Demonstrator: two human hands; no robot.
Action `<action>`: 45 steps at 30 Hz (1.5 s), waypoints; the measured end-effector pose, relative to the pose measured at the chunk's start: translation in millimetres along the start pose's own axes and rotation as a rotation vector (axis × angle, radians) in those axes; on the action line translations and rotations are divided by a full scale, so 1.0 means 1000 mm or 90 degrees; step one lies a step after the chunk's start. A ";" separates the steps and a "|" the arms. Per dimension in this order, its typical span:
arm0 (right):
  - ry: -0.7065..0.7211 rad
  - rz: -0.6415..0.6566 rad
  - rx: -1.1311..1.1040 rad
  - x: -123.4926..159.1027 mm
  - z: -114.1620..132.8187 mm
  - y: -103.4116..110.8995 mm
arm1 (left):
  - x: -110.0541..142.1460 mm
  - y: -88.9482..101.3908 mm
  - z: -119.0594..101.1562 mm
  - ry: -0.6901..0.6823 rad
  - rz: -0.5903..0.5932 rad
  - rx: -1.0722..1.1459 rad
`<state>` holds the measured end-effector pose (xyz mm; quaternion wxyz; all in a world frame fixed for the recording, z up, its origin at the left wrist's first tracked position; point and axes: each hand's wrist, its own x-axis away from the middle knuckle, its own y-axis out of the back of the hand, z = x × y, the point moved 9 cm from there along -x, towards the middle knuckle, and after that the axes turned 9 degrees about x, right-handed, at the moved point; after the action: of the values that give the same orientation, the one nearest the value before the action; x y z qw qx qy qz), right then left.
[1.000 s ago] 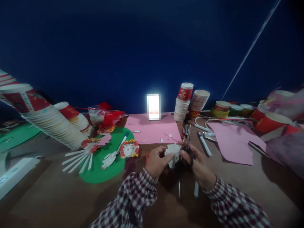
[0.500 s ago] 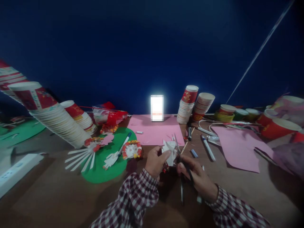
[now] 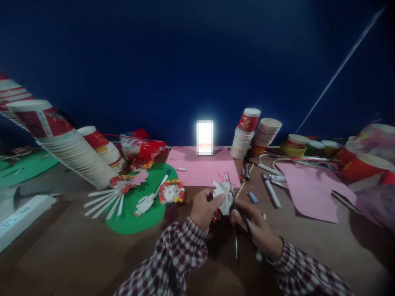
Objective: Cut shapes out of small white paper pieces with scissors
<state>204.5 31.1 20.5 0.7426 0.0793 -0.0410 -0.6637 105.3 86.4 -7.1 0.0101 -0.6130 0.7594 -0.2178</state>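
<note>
Between the thumb and fingers of my left hand (image 3: 203, 209) is a white paper cup piece (image 3: 222, 196) with jagged cut edges and some red showing on its underside. My right hand (image 3: 257, 230) is closed around the dark handles of a pair of scissors (image 3: 231, 191). The blades point up and away from me, at the right edge of the paper. Whether they are closed on the paper I cannot tell. Left of my hands, a round red-and-yellow paper cutout (image 3: 172, 192) and a white hand-shaped cutout (image 3: 144, 204) lie on a green sheet (image 3: 135, 225).
Tall stacks of paper cups lean at the left (image 3: 74, 152) and stand at the back right (image 3: 246, 133). Pink paper (image 3: 203, 170) lies ahead, below a bright blurred screen (image 3: 205, 137). A marker (image 3: 271, 191) is on the right, a power strip (image 3: 23, 220) far left.
The view has shifted slightly. My hands stay in nearly the same place, with the white paper tilted a little differently beside the scissors.
</note>
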 end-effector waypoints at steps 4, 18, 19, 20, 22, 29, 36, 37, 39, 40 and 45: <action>-0.005 -0.009 0.006 0.000 -0.003 0.001 | -0.002 0.002 0.002 -0.008 -0.008 -0.006; -0.026 -0.021 -0.005 0.001 -0.009 0.002 | -0.004 0.004 0.006 -0.010 -0.016 0.006; -0.025 -0.019 -0.010 0.001 -0.009 0.002 | -0.004 0.004 0.006 -0.010 -0.016 0.009; -0.025 -0.018 -0.012 0.001 -0.008 0.001 | -0.004 0.004 0.007 -0.011 -0.015 0.013; -0.022 -0.022 -0.010 0.001 -0.006 0.002 | -0.004 0.004 0.007 -0.017 -0.014 0.017; -0.026 -0.030 0.027 0.000 -0.005 0.004 | -0.004 0.003 0.007 -0.020 -0.012 0.010; -0.027 -0.024 0.018 0.000 -0.003 0.003 | -0.005 0.006 0.009 -0.032 -0.019 -0.015; -0.030 -0.024 0.018 0.000 -0.004 0.003 | -0.005 0.006 0.009 -0.029 -0.015 -0.011; -0.036 -0.022 0.018 0.000 -0.004 0.004 | -0.004 0.005 0.009 -0.022 -0.014 -0.003; -0.037 -0.023 0.018 0.000 -0.005 0.004 | -0.004 0.005 0.009 -0.021 -0.015 -0.002; -0.040 -0.017 -0.001 0.001 -0.007 0.003 | -0.004 0.004 0.008 -0.017 -0.019 -0.007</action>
<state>208.9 31.3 13.8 0.7322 0.0584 -0.0626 -0.6757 104.8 88.2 -16.6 0.0133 -0.6268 0.7515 -0.2056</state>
